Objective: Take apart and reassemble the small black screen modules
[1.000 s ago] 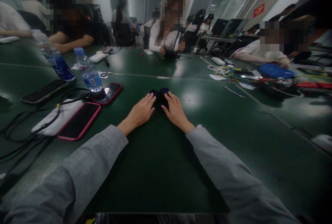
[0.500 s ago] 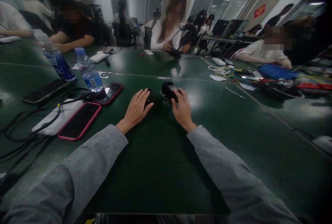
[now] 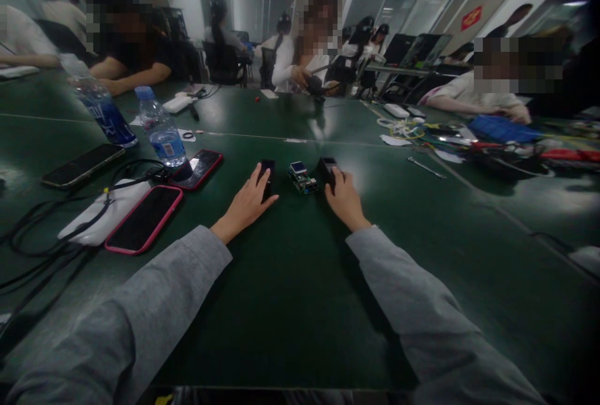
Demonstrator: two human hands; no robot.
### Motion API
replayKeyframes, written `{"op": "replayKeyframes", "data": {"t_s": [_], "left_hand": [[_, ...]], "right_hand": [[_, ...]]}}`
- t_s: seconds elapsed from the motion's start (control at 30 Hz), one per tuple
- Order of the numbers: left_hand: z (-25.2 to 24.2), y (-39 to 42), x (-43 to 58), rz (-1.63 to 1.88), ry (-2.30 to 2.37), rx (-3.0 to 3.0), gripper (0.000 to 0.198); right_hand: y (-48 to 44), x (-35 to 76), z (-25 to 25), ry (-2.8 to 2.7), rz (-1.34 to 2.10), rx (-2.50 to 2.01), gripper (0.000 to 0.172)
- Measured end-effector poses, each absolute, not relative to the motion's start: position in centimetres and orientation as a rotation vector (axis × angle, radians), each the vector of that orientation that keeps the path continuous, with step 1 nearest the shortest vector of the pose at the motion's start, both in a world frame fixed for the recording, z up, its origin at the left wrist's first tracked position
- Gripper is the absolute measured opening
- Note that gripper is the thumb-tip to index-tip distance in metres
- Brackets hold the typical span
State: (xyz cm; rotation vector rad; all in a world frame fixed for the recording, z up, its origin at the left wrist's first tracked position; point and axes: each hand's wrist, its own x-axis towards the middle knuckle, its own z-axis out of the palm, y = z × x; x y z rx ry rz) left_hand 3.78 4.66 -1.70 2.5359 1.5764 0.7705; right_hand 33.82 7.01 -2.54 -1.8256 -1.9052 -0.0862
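Observation:
Between my hands a small green circuit board [image 3: 304, 181] with a little screen on top lies on the dark green table [image 3: 281, 305]. To its right, my right hand [image 3: 344, 197] has its fingers bent around the near end of a black box-like case [image 3: 327, 166], which rests on or close to the tabletop. My left hand [image 3: 248, 199] lies with fingers stretched out over a flat black piece [image 3: 268, 170] left of the board. The thumb points toward the board without touching it. My fingers cover part of both black pieces.
On the left are a red-edged phone [image 3: 144, 219], a white power bank [image 3: 100, 211] with black cables, two other phones and two water bottles [image 3: 162, 130]. A wrench [image 3: 425, 167] and a heap of wires [image 3: 497, 142] lie right. Several people sit around.
My right hand has moved right with the black case, away from the circuit board, which now shows its screen. My left hand stays nearly in place, with more of the flat black piece visible.

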Motion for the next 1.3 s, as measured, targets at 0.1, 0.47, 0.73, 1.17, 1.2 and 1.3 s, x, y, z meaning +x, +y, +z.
{"op": "replayKeyframes", "data": {"t_s": [0.1,0.47,0.73,1.17,1.2,1.3], "left_hand": [[-2.1,4.7,3.8,0.764,1.578,2.525,0.075],[2.6,4.7,1.9,1.671,1.419,2.587,0.065],[-0.9,6.7,-1.5,0.976,1.541,2.726,0.06],[0.4,5.1,0.6,0.882,1.225,2.904,0.054],[0.4,5.0,0.8,0.838,1.174,2.929,0.051],[0.0,5.3,1.8,0.726,1.148,2.938,0.046]], "right_hand": [[7.0,33.8,-2.3,-1.916,-0.092,-1.829,0.063],[7.1,33.9,-2.5,-1.967,-0.061,-1.795,0.062],[6.9,33.8,-2.2,-1.958,-0.037,-1.775,0.063],[5.5,31.9,-0.6,-1.938,-0.293,-1.547,0.06],[5.2,31.1,-0.3,-2.024,-0.279,-1.484,0.06],[4.8,29.1,-0.3,-2.323,-0.178,-1.303,0.058]]}}
